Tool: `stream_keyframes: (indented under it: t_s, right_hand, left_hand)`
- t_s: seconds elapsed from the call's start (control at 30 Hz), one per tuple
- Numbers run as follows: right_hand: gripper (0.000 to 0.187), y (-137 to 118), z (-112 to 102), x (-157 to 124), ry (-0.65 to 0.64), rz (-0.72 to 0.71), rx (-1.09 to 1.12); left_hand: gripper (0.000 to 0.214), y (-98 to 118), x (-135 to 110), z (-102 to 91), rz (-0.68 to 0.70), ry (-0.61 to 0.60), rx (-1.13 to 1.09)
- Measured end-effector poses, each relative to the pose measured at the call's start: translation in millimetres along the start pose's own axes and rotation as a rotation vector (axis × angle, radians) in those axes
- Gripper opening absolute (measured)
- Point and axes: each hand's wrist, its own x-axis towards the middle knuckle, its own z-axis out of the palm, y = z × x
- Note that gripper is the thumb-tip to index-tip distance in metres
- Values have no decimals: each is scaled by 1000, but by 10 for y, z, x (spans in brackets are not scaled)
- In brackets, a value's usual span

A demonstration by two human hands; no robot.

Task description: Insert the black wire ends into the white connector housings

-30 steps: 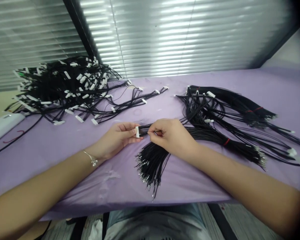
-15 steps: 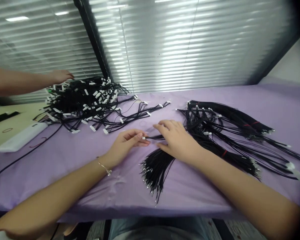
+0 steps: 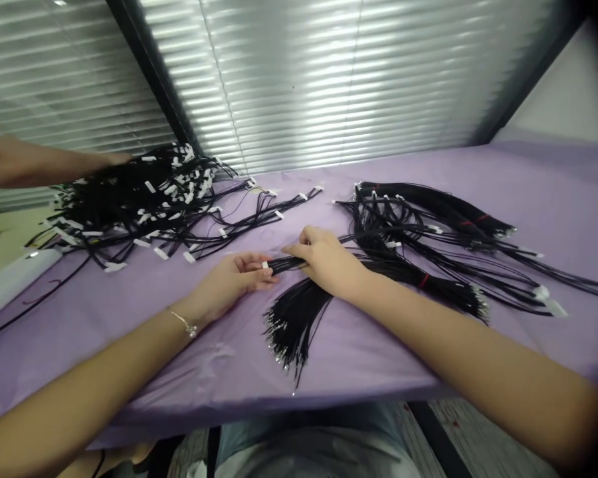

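My left hand [image 3: 244, 273] pinches the white connector end of a black wire harness [image 3: 285, 265] above the purple cloth. Thumb and fingers of my right hand [image 3: 323, 259] close around the same wires a little to the right. Under my right wrist lies a bundle of black wires [image 3: 294, 318], its metal-tipped ends fanned toward the table's front edge. The bundle's other part [image 3: 441, 289], tied with a red band, reaches out to the right of my forearm. A bracelet circles my left wrist.
A large heap of black harnesses with white connectors [image 3: 129, 199] lies at the back left, where another person's arm [image 3: 44, 162] reaches in. More wire bundles [image 3: 428, 206] lie at the back right. A white case [image 3: 20, 279] and a black cable sit at the left, on purple cloth [image 3: 478, 166].
My right hand has closed onto the harness wires, and more of the wires show between my hands. The other person's hand has moved down into the heap. The view has shifted slightly.
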Motion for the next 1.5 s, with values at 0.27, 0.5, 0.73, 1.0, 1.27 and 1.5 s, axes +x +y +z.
stream_keyframes:
  t_s: [0.27,0.5,0.73,1.0,1.27,1.5]
  right_hand:
    - [19,-163,-217,-66,-282,-170,72]
    - [10,-139,-87,-76,-343,-114,107]
    - [11,-128,-205,-48,-360,4,342]
    - [12,-151,-197,-43,-135,-3,514]
    - [15,-162,-212,-18,-85,263,577]
    - [16,-174,-208,11,-115,335,517]
  left_hand:
    - [26,21,9,4,-6,-63,-140]
    - [24,-30,39,-31,10,-54,-152]
    - [23,-19,12,-31,28,-68,-151]
    - [24,-36,6,-13,26,-56,-127]
    - [21,-38,-32,-12,50,-44,-157]
    - [21,-50,-15,-6,16,-66,-176]
